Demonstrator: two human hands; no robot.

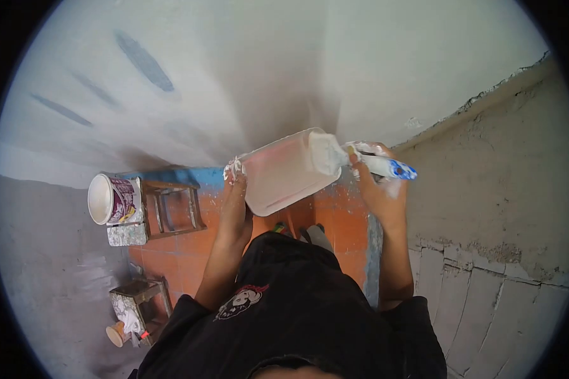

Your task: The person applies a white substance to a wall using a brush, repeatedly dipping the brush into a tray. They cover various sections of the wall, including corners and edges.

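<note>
Gripping a blue-and-white tool (385, 165) by its handle in the closed right hand (382, 197), apparently for firm control; clasping a pale tray (281, 177) at its left edge with the left hand (232, 201), likely steadying it beneath the tool; holding the tray before the far wall (385, 57); using a splattered stool (126, 235) at left for raising a bucket (101, 199), perhaps within easier reach

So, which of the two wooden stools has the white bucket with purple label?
The paint-spattered wooden stool nearer the left hand bears the white, purple-labelled bucket. The other wooden stool, lower in the picture, bears crumpled white material instead.
</note>
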